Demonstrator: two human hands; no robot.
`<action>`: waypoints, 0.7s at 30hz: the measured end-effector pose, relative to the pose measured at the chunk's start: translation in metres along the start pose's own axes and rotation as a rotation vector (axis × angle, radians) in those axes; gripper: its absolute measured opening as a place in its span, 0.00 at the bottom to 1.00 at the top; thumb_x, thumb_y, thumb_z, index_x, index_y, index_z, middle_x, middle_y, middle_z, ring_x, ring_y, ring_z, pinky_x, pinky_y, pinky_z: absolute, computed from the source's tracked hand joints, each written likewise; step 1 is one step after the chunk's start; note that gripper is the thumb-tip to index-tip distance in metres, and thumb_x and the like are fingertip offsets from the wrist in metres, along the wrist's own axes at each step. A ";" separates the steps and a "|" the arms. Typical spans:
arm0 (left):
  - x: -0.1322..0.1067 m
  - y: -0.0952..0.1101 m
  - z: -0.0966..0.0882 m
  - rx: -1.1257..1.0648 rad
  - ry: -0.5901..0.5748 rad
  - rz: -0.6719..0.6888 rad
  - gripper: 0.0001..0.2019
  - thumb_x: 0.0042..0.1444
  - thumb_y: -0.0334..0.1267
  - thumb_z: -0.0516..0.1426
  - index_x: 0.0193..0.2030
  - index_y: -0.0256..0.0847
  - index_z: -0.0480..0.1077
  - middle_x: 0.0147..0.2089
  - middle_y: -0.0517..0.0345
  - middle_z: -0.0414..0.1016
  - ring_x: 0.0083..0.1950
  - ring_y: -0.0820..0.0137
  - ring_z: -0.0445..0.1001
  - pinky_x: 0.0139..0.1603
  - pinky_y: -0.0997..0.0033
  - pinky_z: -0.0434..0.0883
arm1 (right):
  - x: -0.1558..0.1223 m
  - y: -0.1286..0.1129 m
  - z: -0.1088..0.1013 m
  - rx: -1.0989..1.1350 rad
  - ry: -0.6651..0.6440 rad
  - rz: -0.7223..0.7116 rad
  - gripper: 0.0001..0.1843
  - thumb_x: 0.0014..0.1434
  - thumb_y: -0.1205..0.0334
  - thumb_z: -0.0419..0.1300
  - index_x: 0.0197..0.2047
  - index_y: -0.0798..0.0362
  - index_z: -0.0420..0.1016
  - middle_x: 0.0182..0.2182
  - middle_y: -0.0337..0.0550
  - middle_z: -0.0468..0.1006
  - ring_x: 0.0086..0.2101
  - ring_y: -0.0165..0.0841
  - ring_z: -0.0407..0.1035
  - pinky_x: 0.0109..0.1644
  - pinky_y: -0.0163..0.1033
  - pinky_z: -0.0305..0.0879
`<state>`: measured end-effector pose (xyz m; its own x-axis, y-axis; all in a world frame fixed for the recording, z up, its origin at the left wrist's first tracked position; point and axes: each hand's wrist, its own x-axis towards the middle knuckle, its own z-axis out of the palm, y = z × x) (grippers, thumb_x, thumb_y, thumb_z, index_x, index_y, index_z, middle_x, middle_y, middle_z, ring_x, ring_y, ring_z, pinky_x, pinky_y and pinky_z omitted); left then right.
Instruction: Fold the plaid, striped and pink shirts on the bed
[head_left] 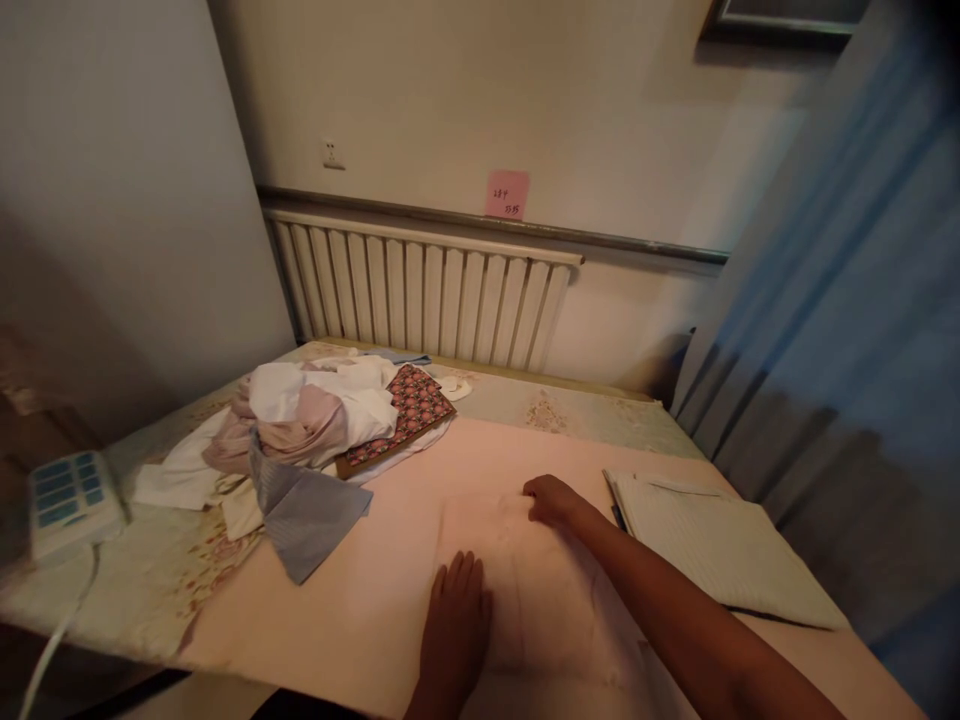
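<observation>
Your left hand (456, 625) lies flat, released, on the pale pink cloth (525, 590); your right hand (551, 500) seemingly pinches its far edge. Soft, light; grip edges.

Pink garment (540, 590): soft, matt cloth, lay smooth
Clothes pile (300, 430): crumpled cotton-like fabric
Radiator (420, 290): ribbed, painted metal
Note (506, 194): matt pink paper

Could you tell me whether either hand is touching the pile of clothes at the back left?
No, both the left hand and the right hand rest on the pale pink cloth, apart from the pile of clothes.
</observation>
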<state>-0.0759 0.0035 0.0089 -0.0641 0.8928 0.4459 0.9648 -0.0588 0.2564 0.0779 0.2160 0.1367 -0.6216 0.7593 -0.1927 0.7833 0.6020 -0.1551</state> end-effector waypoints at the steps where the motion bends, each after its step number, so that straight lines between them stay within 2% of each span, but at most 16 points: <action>1: -0.001 0.000 0.000 -0.003 0.019 0.003 0.20 0.64 0.36 0.45 0.59 0.39 0.67 0.61 0.49 0.70 0.65 0.58 0.64 0.64 0.50 0.61 | -0.006 -0.003 -0.004 -0.004 0.017 -0.002 0.15 0.41 0.69 0.65 0.36 0.49 0.81 0.33 0.39 0.80 0.33 0.32 0.71 0.32 0.31 0.57; 5: 0.000 0.005 -0.009 -0.088 0.091 -0.018 0.17 0.64 0.34 0.44 0.52 0.39 0.71 0.53 0.47 0.75 0.59 0.60 0.69 0.60 0.52 0.64 | -0.028 -0.013 -0.024 -0.027 0.094 -0.012 0.12 0.44 0.67 0.66 0.36 0.49 0.80 0.33 0.38 0.80 0.33 0.31 0.71 0.32 0.31 0.55; 8: 0.012 0.019 -0.028 -0.274 0.069 -0.126 0.17 0.63 0.36 0.44 0.45 0.40 0.73 0.45 0.47 0.77 0.50 0.60 0.73 0.55 0.53 0.67 | -0.045 -0.020 -0.049 -0.057 0.171 -0.024 0.11 0.46 0.65 0.66 0.36 0.49 0.79 0.34 0.38 0.80 0.35 0.32 0.71 0.34 0.32 0.55; 11: 0.036 0.036 -0.054 -0.622 -0.009 -0.307 0.15 0.61 0.40 0.46 0.44 0.40 0.72 0.44 0.48 0.77 0.47 0.61 0.74 0.52 0.55 0.69 | -0.069 -0.029 -0.083 -0.098 0.274 -0.029 0.10 0.49 0.64 0.65 0.38 0.49 0.77 0.35 0.40 0.79 0.38 0.34 0.70 0.37 0.33 0.55; 13: 0.052 0.047 -0.070 -0.955 -0.100 -0.434 0.16 0.59 0.45 0.48 0.45 0.39 0.70 0.41 0.49 0.77 0.42 0.63 0.76 0.47 0.58 0.71 | -0.088 -0.038 -0.102 -0.125 0.351 -0.033 0.09 0.53 0.64 0.62 0.40 0.49 0.76 0.38 0.42 0.78 0.41 0.35 0.68 0.40 0.35 0.55; 15: 0.062 0.056 -0.081 -1.300 -0.152 -0.535 0.20 0.57 0.50 0.51 0.48 0.38 0.68 0.42 0.48 0.77 0.39 0.65 0.77 0.46 0.59 0.72 | -0.110 -0.051 -0.111 -0.176 0.437 -0.052 0.07 0.56 0.65 0.59 0.40 0.50 0.75 0.39 0.44 0.77 0.43 0.36 0.67 0.42 0.36 0.54; 17: 0.060 0.063 -0.086 -1.605 -0.166 -0.595 0.25 0.54 0.55 0.55 0.52 0.39 0.64 0.48 0.45 0.76 0.42 0.64 0.78 0.48 0.58 0.71 | -0.130 -0.065 -0.103 -0.255 0.517 -0.091 0.04 0.58 0.65 0.58 0.38 0.50 0.74 0.36 0.44 0.76 0.41 0.36 0.66 0.41 0.37 0.54; 18: 0.054 0.066 -0.086 -1.734 -0.167 -0.614 0.27 0.52 0.56 0.57 0.53 0.41 0.63 0.51 0.45 0.74 0.45 0.63 0.78 0.49 0.57 0.71 | -0.138 -0.071 -0.090 -0.292 0.545 -0.112 0.03 0.59 0.64 0.58 0.37 0.50 0.73 0.34 0.44 0.75 0.39 0.36 0.66 0.40 0.37 0.54; 19: 0.045 0.069 -0.085 -1.843 -0.169 -0.631 0.29 0.51 0.57 0.58 0.54 0.42 0.62 0.54 0.45 0.73 0.48 0.61 0.77 0.51 0.56 0.71 | -0.145 -0.077 -0.072 -0.319 0.558 -0.131 0.03 0.60 0.64 0.57 0.36 0.50 0.73 0.33 0.44 0.75 0.37 0.36 0.66 0.38 0.38 0.54; 21: 0.021 0.074 -0.078 -1.986 -0.176 -0.681 0.28 0.50 0.58 0.59 0.52 0.44 0.63 0.57 0.46 0.71 0.53 0.59 0.75 0.53 0.55 0.70 | -0.154 -0.086 -0.022 -0.342 0.552 -0.138 0.03 0.60 0.64 0.57 0.36 0.50 0.72 0.33 0.43 0.75 0.36 0.36 0.66 0.37 0.38 0.54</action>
<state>-0.0252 -0.0167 0.1040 -0.0705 0.9895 -0.1261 -0.7042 0.0402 0.7089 0.1062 0.0523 0.2006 -0.6954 0.6301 0.3456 0.7096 0.6781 0.1914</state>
